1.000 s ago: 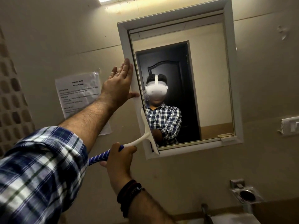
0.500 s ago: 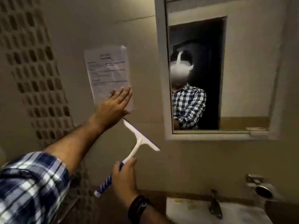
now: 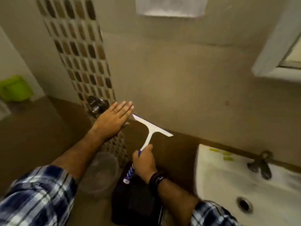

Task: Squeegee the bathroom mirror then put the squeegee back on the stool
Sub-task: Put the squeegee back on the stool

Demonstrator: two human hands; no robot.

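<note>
- While the view is blurred, the right hand (image 3: 144, 162) is plainly wrapped around the blue-and-white striped handle of a white plastic T-shaped squeegee (image 3: 150, 130), fingers clamped on the grip with the thumb lying up along the white neck.
- Its blade bar slants from upper left to lower right in front of the beige wall (image 3: 179, 70), held in the air above the brown lower band of tiling; whether the blade touches the wall cannot be told.
- A dark braided wristband (image 3: 155, 178) circles the right wrist, and a blue-and-white plaid sleeve (image 3: 210, 214) covers the forearm below it.
- To the left, the left hand (image 3: 114, 119) is stretched out flat, palm down, fingers straight and close together, holding nothing; its fingertips (image 3: 128, 105) sit just beside the upper end of the blade.
- Behind that hand a strip of brown mosaic tiles (image 3: 78, 51) runs down the wall, with a round metal tap knob (image 3: 96, 104) set in it.
- Below the squeegee handle sits a dark boxy stool (image 3: 135, 203), partly hidden by the right forearm; the squeegee is above it, not resting on it.
- Just left of the stool stands a clear round plastic bucket (image 3: 101, 170).
- At right is a white ceramic washbasin (image 3: 228, 185) with a dark metal tap (image 3: 260, 165) and drain.
- At upper right only the corner of the white-framed mirror (image 3: 275, 51) shows.
- At far left a bright green object (image 3: 14, 88) sits too blurred to identify.
</note>
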